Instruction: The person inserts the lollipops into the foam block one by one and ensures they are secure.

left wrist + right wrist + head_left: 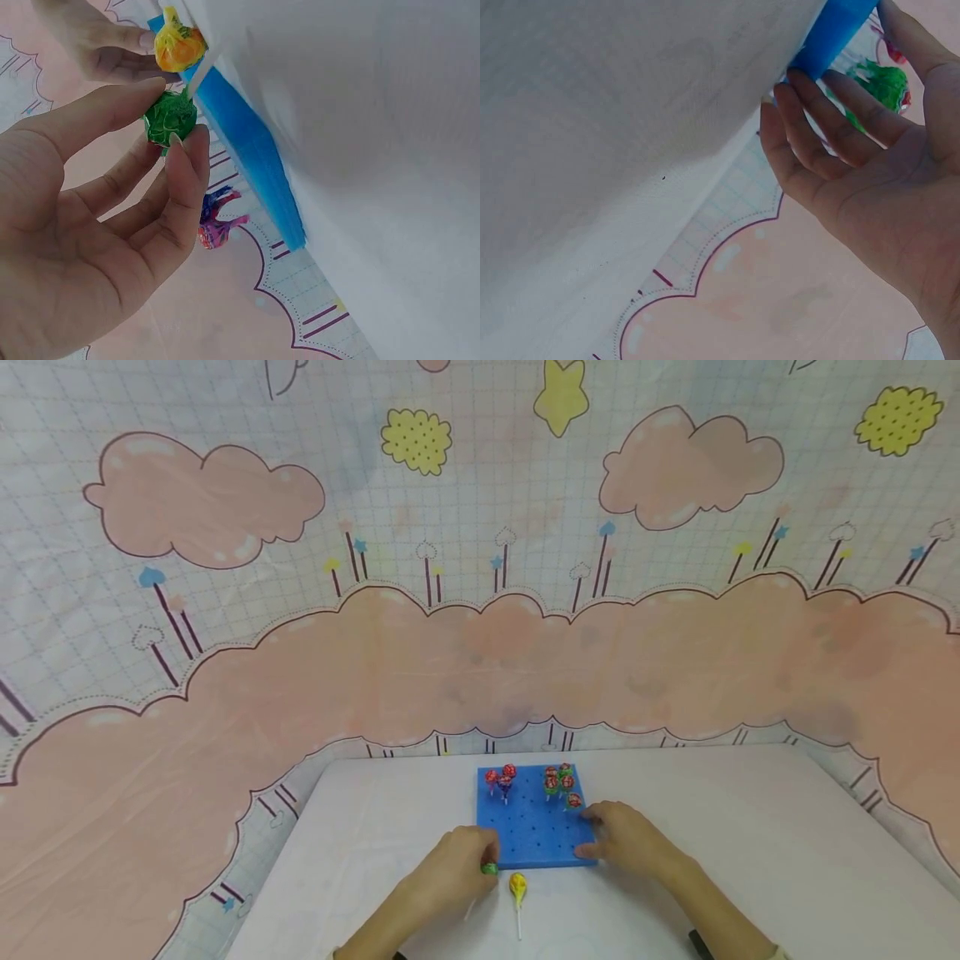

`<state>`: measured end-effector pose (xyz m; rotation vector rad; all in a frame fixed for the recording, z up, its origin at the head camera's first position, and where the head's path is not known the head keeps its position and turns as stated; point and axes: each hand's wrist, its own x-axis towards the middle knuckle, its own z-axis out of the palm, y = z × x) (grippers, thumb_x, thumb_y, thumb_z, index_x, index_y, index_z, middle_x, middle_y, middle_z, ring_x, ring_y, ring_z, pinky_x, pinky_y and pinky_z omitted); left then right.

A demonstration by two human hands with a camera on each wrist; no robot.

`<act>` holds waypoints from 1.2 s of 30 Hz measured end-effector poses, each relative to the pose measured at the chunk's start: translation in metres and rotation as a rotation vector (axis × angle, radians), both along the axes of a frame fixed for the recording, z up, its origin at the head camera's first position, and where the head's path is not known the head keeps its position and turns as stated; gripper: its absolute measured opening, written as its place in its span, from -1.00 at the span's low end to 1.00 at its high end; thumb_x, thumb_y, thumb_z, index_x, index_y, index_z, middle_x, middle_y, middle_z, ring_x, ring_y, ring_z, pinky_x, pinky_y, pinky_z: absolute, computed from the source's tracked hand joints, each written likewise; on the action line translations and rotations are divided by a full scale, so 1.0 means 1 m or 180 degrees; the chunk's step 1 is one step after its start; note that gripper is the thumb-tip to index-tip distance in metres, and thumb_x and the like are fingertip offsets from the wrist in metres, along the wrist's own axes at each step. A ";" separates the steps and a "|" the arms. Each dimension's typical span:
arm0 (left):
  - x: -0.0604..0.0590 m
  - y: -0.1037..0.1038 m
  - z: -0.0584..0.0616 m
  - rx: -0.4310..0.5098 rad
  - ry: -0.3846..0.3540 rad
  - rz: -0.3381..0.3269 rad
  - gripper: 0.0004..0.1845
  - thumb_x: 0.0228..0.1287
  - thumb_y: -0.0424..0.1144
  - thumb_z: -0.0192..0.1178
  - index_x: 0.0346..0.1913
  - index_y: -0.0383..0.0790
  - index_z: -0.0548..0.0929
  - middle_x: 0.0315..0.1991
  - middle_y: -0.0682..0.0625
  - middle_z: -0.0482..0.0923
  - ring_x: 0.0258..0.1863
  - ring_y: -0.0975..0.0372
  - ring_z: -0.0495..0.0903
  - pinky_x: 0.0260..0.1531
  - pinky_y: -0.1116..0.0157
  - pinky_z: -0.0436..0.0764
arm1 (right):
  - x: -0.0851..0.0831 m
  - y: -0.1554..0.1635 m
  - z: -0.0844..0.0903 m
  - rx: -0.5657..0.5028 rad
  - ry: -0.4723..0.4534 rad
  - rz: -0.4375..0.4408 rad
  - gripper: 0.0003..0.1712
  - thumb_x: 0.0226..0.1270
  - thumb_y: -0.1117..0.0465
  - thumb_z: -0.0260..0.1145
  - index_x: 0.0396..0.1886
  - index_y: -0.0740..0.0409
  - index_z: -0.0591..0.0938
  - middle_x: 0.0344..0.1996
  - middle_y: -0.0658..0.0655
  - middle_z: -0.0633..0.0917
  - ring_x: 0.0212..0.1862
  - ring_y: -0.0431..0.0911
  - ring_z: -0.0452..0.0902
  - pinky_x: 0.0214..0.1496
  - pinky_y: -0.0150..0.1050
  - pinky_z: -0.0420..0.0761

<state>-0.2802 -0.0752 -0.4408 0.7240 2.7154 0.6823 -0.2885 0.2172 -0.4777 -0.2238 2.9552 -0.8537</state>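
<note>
My left hand [459,867] pinches a green-wrapped lollipop [171,118] by its candy head between thumb and fingertips, at the near left corner of a blue board with rows of holes [525,847]. In the left wrist view its white stick points away from the palm. A yellow lollipop [517,885] lies on the table just in front of the board, stick toward me. On the board's right side rests my right hand [628,839], its fingers loosely extended along the edge and holding no lollipop.
Red and purple lollipops [506,783] stand in the board's far left corner. Several green-and-red ones [552,783] stand at its far right. A white table [390,802] bears the board, with a patterned cloth [480,668] hanging behind.
</note>
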 end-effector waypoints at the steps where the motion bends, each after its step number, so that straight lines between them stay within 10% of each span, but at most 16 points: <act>1: 0.000 0.000 0.001 0.0026 0.0020 0.0003 -0.81 0.25 -0.32 0.48 -0.31 -0.04 0.64 -0.44 0.17 0.51 -0.38 0.29 0.48 -0.36 0.36 0.55 | 0.000 0.000 0.000 0.0006 -0.0003 -0.0001 -0.30 0.10 -0.06 0.68 0.17 0.21 0.71 0.09 0.13 0.74 0.22 0.11 0.63 0.30 0.14 0.60; 14: -0.004 -0.008 0.009 0.0169 0.0596 -0.0025 -0.71 0.12 -0.26 0.59 -0.37 0.03 0.61 -0.45 0.22 0.51 -0.43 0.34 0.46 -0.42 0.39 0.51 | 0.001 0.000 0.000 -0.0035 0.0000 0.0011 -0.30 0.10 -0.05 0.68 0.17 0.20 0.71 0.10 0.13 0.74 0.23 0.12 0.62 0.30 0.15 0.60; 36: -0.019 -0.016 0.019 0.0497 0.0886 0.0335 -0.73 0.16 -0.28 0.57 -0.24 -0.06 0.63 -0.35 0.14 0.55 -0.40 0.29 0.50 -0.41 0.44 0.57 | 0.000 0.000 -0.001 0.0101 0.0009 -0.0009 -0.30 0.10 -0.06 0.67 0.18 0.20 0.71 0.07 0.12 0.75 0.20 0.10 0.63 0.28 0.13 0.61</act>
